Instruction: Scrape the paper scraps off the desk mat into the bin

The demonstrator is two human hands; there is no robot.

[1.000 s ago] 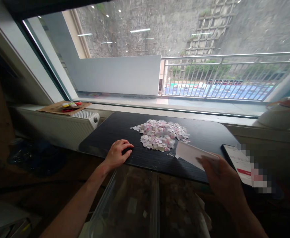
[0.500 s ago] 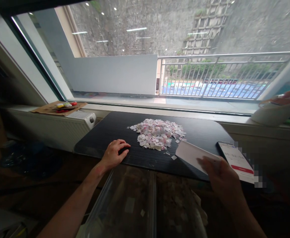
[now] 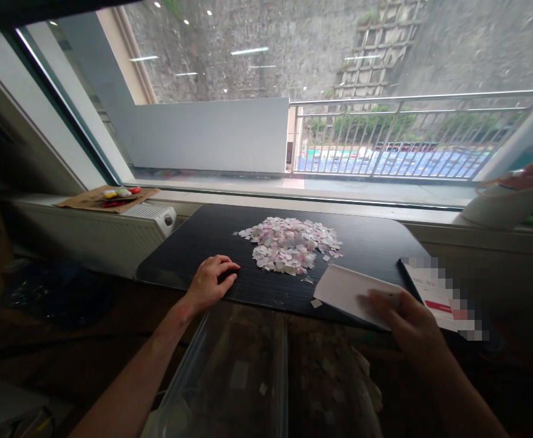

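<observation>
White card sits in the right hand near paper scraps.

Card, in the right hand: free end brought lower since half a second ago, toward the near edge of the surface.

Paper square, loose, single: shifted closer to that near edge than in either earlier view; now by the card's lower corner.

Small scrap, between pile and card: now in plain sight, apart from the card's far corner; not seen there one second ago.

View: surface and pile slightly further left in frame than one second ago.
</observation>
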